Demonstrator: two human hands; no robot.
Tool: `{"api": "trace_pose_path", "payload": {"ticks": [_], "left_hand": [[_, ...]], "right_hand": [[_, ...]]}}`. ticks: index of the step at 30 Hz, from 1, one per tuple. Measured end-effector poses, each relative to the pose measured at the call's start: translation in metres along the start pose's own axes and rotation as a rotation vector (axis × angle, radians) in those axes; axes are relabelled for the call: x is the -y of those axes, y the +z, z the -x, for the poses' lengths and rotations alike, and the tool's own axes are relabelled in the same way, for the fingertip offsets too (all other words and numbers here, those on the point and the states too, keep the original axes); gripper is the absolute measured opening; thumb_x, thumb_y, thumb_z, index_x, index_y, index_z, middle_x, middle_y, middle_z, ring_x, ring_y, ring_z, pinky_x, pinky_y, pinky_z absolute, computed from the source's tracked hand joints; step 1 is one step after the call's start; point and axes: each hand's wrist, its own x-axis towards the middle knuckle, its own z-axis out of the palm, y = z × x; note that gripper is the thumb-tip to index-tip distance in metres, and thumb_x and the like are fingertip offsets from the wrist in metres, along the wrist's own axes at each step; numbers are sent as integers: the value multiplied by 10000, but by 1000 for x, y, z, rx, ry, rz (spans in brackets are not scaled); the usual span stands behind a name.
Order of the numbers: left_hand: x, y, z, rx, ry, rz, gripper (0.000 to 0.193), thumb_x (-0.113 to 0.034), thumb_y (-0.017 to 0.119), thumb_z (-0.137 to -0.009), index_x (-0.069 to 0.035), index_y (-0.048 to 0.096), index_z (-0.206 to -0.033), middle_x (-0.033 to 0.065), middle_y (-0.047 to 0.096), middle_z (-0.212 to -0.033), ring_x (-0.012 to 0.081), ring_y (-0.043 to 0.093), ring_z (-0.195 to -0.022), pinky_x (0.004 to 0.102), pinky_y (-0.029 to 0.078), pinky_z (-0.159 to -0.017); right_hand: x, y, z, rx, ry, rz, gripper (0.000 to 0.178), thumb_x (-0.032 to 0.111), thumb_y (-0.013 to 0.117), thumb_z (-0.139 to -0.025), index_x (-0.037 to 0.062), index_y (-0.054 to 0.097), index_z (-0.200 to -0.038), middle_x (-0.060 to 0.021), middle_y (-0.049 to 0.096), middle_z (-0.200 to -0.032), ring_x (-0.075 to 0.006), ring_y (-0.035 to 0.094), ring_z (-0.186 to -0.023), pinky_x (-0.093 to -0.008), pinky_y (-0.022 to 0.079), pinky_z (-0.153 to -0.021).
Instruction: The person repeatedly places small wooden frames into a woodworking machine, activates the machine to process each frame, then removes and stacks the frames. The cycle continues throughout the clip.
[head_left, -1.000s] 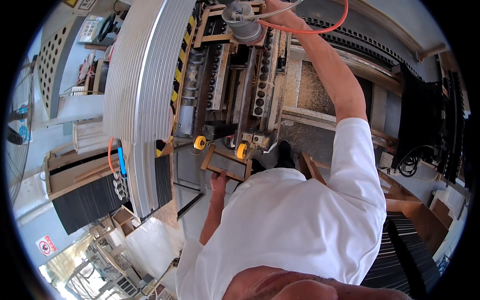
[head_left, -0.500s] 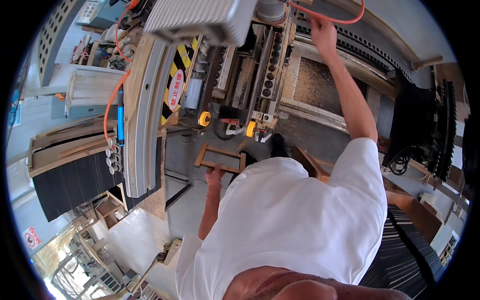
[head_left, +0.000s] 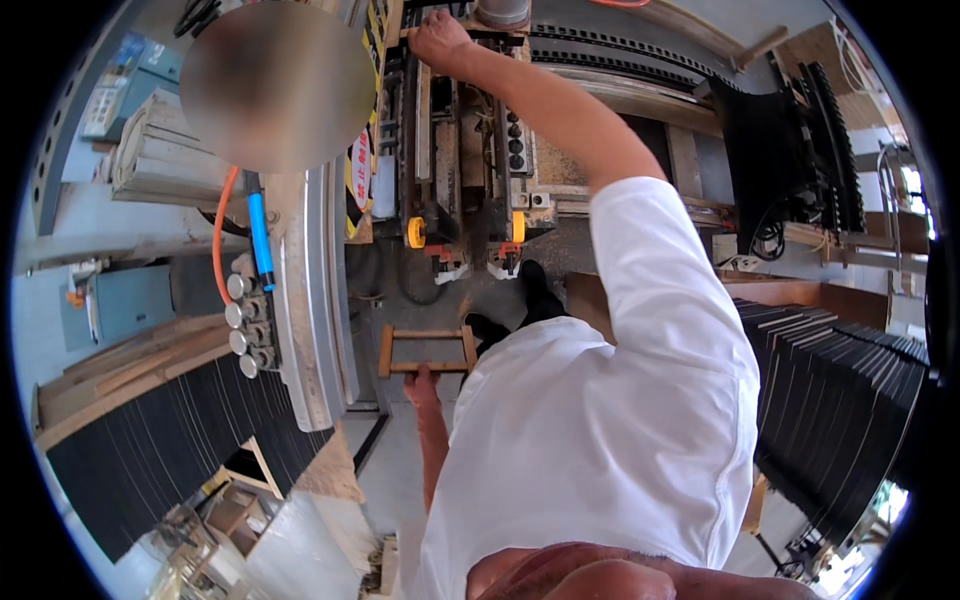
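Low at my left side, my left hand (head_left: 422, 388) grips the near rail of a small wooden frame (head_left: 386, 352). Two side pieces joined by two parallel rails make up the frame, which hangs above the floor beside my feet. Stretched far forward, my right hand (head_left: 438, 42) is at the far end of the machine (head_left: 472, 150), its fingers curled down. Beside those fingers stands a piece of light wood (head_left: 393, 22). Whatever lies under the fingers is too hidden to name.
Yellow round knobs (head_left: 416, 232) are on the machine's near end. A long metal beam (head_left: 318, 300) runs along its left, near an orange hose (head_left: 222, 235). Stacks of black strips (head_left: 150, 430) stand left and right (head_left: 830, 400). A blurred oval hides the upper left.
My right hand has moved left, from beside the sawdust-covered bed to the machine's far end. The view has shifted too. My left hand keeps its grip on the wooden frame.
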Motion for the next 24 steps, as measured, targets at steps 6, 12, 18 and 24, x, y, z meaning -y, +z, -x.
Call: {"api": "trace_pose_path", "payload": {"ticks": [6, 12, 18, 24], "left_hand": [[22, -45, -1, -29, -69, 158, 134, -88, 652, -825, 26, 620, -888, 72, 602, -731, 167, 558, -562, 305, 474, -502], [15, -41, -14, -83, -158, 158, 164, -106, 659, -829, 26, 631, -922, 89, 631, -796, 203, 615, -655, 317, 517, -558], [-7, -22, -25, -10, -135, 74, 205, -109, 665, -823, 14, 620, -982, 98, 636, -913, 213, 639, -780, 343, 572, -696], [-5, -33, -42, 51, -140, 40, 207, -93, 673, -821, 13, 607, -987, 90, 632, -926, 216, 644, -787, 359, 587, -721]], "right_hand": [[-20, 48, -36, 134, 123, -107, 293, 127, 678, -819, 118, 631, -1107, -74, 699, -955, -273, 671, -913, -502, 444, -800], [-31, 57, -36, 15, 81, -188, 198, 65, 636, -826, 157, 640, -1002, -84, 661, -917, -304, 652, -886, -497, 486, -783], [-36, 61, -41, 74, 114, -298, 213, 68, 642, -821, 165, 673, -1008, -92, 677, -950, -318, 654, -924, -495, 535, -737], [-34, 60, -60, 381, -731, 865, 293, 255, 481, -950, 89, 659, -1115, -72, 634, -1079, -276, 550, -1046, -491, 439, -895]]}}
